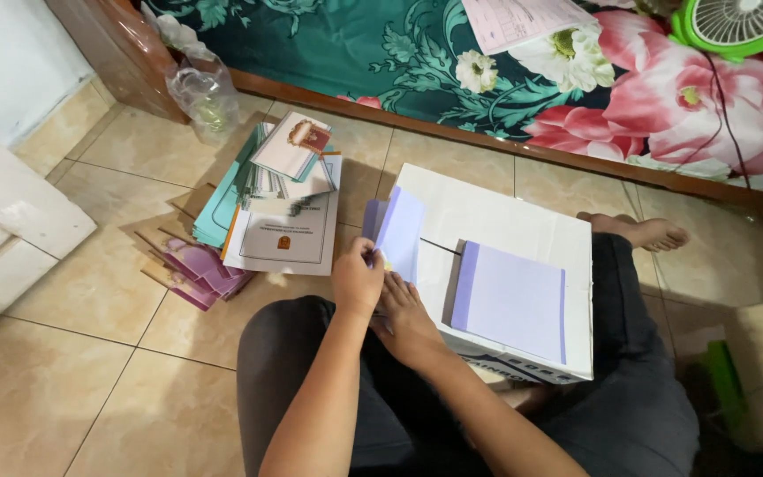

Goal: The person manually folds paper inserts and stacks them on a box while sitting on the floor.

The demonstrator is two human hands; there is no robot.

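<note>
Lavender paper sheet [399,231] stands tilted at the near-left corner of a white cardboard box [505,221], pinched at its lower edge by the left hand [357,281], whose fingers are curled tight with the thumb pressed against the sheet. Just beside it, the right hand [405,320] rests against the box's near-left side, fingers bent and close together; whether it grips the sheet or only touches the box cannot be told from this angle. The box sits across the lap of a person seated on a tan tiled floor [64,397], their bare foot [642,231] showing just beyond the box's far-right side. A second lavender sheet [509,300] lies flat on the box's top, toward its near-right end, well apart from both hands. Left of the box, a loose stack of booklets and printed cards [280,199] in teal and white is piled on the floor, with a fan of purple papers [196,269] spilling out from under its near-left edge. A clear plastic bag [200,88] lies farther left of the box, against a wooden bed frame. Beyond the box, a floral bedspread [505,79] in green and pink covers the bed, where a green fan [735,25] and a pale printed form [514,19] rest.
</note>
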